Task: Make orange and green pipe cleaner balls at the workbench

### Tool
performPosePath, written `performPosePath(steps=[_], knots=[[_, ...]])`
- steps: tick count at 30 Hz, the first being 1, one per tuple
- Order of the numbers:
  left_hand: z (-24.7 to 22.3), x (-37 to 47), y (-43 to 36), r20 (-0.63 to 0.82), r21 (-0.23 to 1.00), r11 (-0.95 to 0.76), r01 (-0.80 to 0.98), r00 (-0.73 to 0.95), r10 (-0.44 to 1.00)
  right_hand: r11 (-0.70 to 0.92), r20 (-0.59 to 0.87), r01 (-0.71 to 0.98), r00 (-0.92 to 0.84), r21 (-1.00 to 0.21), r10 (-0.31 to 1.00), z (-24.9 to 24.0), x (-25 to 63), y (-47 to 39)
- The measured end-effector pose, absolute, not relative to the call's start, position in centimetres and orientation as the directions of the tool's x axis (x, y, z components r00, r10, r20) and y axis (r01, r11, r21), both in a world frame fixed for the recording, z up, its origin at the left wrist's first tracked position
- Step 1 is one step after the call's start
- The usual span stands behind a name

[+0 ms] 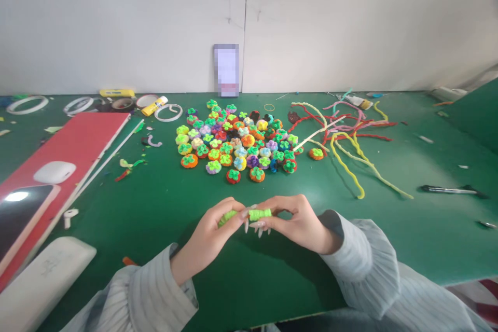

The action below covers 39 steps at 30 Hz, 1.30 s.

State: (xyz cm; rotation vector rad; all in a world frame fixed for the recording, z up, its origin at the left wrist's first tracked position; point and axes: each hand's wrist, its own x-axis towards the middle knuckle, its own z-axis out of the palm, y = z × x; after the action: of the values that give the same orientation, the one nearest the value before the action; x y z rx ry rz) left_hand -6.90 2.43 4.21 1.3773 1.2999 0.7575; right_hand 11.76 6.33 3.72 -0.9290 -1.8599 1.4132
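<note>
Between my two hands is a lime-green fuzzy roll point(259, 214), seemingly a tightly coiled pipe cleaner, held level above the table. My left hand point(216, 228) is closed round its left end, with the thumb lying across it. The right end is pinched by the fingertips of my right hand point(295, 218). Fingers cover part of the roll's middle. Just beyond my hands lies a heap of small fuzzy flower-topped pieces point(233, 176) in many colours.
Loose pipe cleaners point(354, 161) lie to the right, with a black pen-like tool point(451, 190) beyond. On the left are a red board point(73, 140), a tablet or phone point(23, 228), a white case point(54, 171) and a white box point(50, 280). Tape rolls point(168, 112) line the back. A phone point(226, 70) leans against the wall.
</note>
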Motion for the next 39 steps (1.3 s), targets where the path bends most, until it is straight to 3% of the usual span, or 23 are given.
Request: performPosePath(steps=[7,15,24,32,39], knots=[[4.0,-6.5,2.3,-0.170,0.929,0.093,0.357,0.191,0.967,0.290,0.059,0.291,-0.605,-0.912,0.794,3.7,11.7,6.3],[3.2,-6.8,2.2,-0.288,0.953,0.272,0.131,0.127,0.949,0.195,0.046,0.172,-0.626,-0.965,0.779,4.2,12.0,7.1],[2.9,-6.5,2.0,-0.306,0.952,0.304,0.037,0.152,0.940,0.390,0.122,0.348,-0.593,-0.853,0.796,3.7,12.0,7.1],[2.8,-6.5,1.9,-0.327,0.942,0.311,0.124,0.137,0.935,0.298,-0.029,0.393,-0.644,-0.870,0.765,3.6,11.7,7.0],[3.3,-6.5,2.1,-0.079,0.939,0.014,0.343,0.176,0.981,0.105,-0.077,0.235,-0.655,-0.966,0.752,3.4,11.7,7.0]])
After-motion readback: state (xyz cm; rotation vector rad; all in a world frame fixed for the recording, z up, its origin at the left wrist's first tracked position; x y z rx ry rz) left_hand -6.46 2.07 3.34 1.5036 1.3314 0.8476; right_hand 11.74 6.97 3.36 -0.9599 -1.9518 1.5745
